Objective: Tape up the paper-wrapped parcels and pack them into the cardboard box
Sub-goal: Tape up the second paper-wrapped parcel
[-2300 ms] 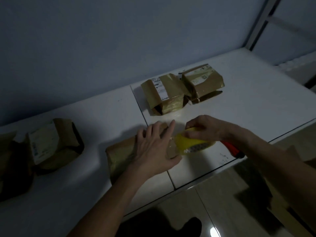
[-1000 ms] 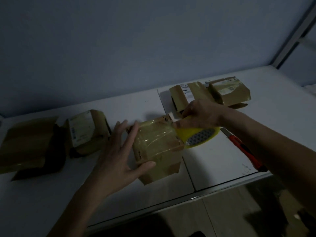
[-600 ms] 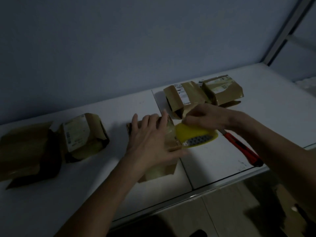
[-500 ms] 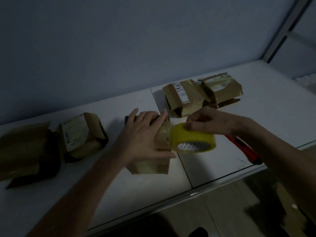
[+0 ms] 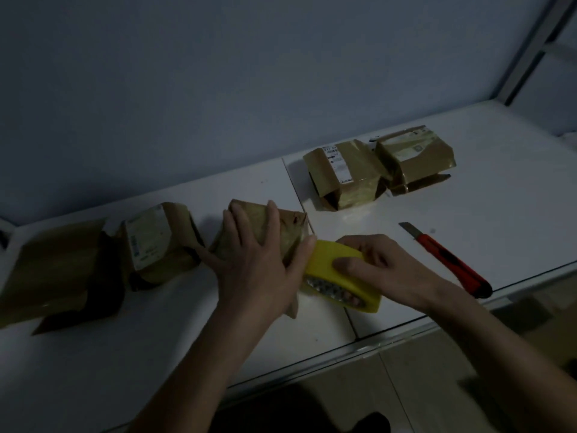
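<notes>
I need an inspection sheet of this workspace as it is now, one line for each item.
Surface: white table, two panels.
Job's things: centre parcel; yellow tape roll against it; two parcels far right, two left; cardboard box not in view.
Clutter: red utility knife, blade out.
Grippers: left hand flat on centre parcel; right hand grips the roll.
Cables: nothing seen.
Surroundings: blue-grey wall, metal frame.

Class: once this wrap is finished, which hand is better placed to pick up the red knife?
Right. The right hand is nearer the knife; the left hand steadies the parcel.
</notes>
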